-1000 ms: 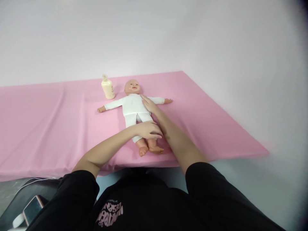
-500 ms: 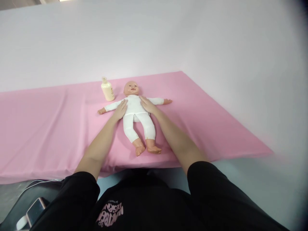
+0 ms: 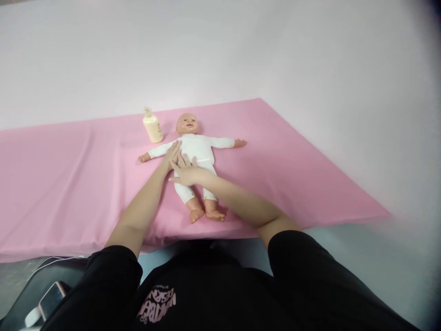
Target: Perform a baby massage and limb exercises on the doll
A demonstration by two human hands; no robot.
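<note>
the splayed right hand (image 3: 187,174) has crossed the white-clad plastic doll (image 3: 199,146) toward nine o'clock, apparently to work beside the flat left hand (image 3: 172,156).

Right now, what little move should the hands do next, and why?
I'd maybe slide the right hand away from the left hand: it reaches across the doll, with fingers close to the left hand's, while the other side of the doll's chest has no hand on it.

Bright, even light, faint soft shadow beside the bottle (image 3: 153,129), wide-angle stretch at edges, dark blurred upper-right corner
</note>
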